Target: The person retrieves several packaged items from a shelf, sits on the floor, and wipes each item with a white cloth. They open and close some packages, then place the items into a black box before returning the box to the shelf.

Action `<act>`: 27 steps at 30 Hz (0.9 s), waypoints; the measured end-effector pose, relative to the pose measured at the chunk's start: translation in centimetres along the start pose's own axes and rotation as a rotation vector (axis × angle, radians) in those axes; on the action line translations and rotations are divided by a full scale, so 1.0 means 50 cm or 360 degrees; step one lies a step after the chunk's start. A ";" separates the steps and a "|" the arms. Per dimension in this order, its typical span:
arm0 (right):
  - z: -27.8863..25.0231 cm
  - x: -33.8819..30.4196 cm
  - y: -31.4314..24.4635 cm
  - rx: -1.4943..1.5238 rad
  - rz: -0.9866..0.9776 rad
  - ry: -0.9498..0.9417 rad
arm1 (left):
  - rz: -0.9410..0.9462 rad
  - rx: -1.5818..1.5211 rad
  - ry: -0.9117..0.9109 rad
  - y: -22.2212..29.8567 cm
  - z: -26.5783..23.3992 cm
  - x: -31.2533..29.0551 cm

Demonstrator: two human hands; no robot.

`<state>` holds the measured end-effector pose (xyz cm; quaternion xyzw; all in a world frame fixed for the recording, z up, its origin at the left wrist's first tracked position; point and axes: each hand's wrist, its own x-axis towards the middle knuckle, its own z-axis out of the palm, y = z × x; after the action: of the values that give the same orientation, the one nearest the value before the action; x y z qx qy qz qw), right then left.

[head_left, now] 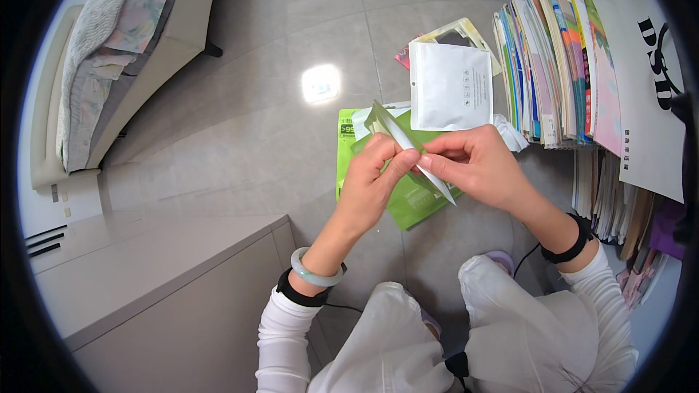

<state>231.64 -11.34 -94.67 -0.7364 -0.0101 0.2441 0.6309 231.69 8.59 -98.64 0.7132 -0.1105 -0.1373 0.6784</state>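
My left hand (373, 183) and my right hand (477, 166) meet over the floor, both closed on the edges of a flat pouch (393, 129). The pouch is seen nearly edge-on, with a white side and a dull green side. Its lower tip points toward my knees. Whether it is sealed or open I cannot tell. Below it on the floor lie green packages (415, 211), partly covered by my hands. A white flat pouch (451, 87) with small grey print rests just beyond my right hand, overlapping a yellow-and-black package (466, 31).
Stacked books and magazines (542, 65) rise at the right, beside a large white paper bag (641, 80). Crumpled white material (510, 133) lies near the stack. A grey cabinet (167, 269) stands at the left, with a bed (156, 51) beyond it. A dark cable (526, 262) runs near my right foot.
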 end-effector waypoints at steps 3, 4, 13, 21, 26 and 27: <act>0.002 -0.001 0.004 -0.0134 -0.0087 0.0178 | -0.0206 -0.0146 -0.0052 0.011 -0.004 -0.003; 0.008 0.001 0.008 -0.0271 -0.0212 0.0265 | -0.0271 -0.0174 -0.0044 0.014 -0.003 -0.004; 0.031 0.026 0.054 -0.0922 -0.0570 0.0522 | -0.0520 0.0176 0.0082 0.004 0.004 -0.003; 0.042 0.027 0.075 -0.1283 -0.0679 0.0562 | -0.0588 -0.0143 0.0131 -0.001 0.026 0.011; 0.058 0.021 0.088 -0.1400 -0.0922 0.0492 | -0.0746 -0.0256 0.0155 -0.005 0.028 0.015; 0.059 0.023 0.089 -0.1375 -0.0851 0.0551 | -0.0724 -0.0298 0.0156 -0.010 0.030 0.016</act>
<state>230.25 -9.16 -99.49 -0.9302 -0.1928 -0.0765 0.3028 231.89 6.93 -99.22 0.6596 0.0990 -0.2614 0.6977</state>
